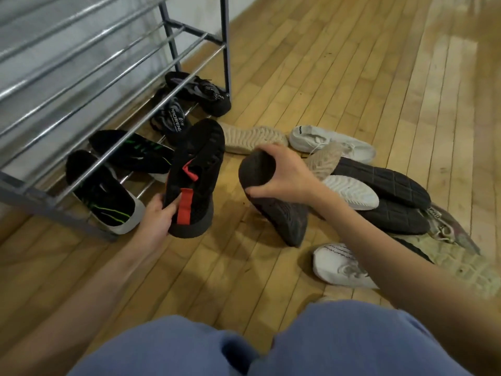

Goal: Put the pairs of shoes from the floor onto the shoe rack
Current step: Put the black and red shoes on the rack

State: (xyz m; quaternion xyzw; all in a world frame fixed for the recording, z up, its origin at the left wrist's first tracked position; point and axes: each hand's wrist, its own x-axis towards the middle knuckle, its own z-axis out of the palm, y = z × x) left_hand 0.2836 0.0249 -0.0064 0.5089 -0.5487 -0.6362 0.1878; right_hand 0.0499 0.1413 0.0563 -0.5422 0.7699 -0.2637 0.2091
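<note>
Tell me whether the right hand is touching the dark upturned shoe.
Touching. The head view shows the right hand gripping the dark upturned shoe, fingers curled over its sole end and thumb underneath.

Shoe pile (379, 191) crowds right, bare floor (189, 267) ahead — open.

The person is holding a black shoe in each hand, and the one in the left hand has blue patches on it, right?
Nearly. The patches are red, not blue. The head view shows the left hand gripping a black shoe with red patches, while the right hand holds the other black shoe, sole up.
</note>
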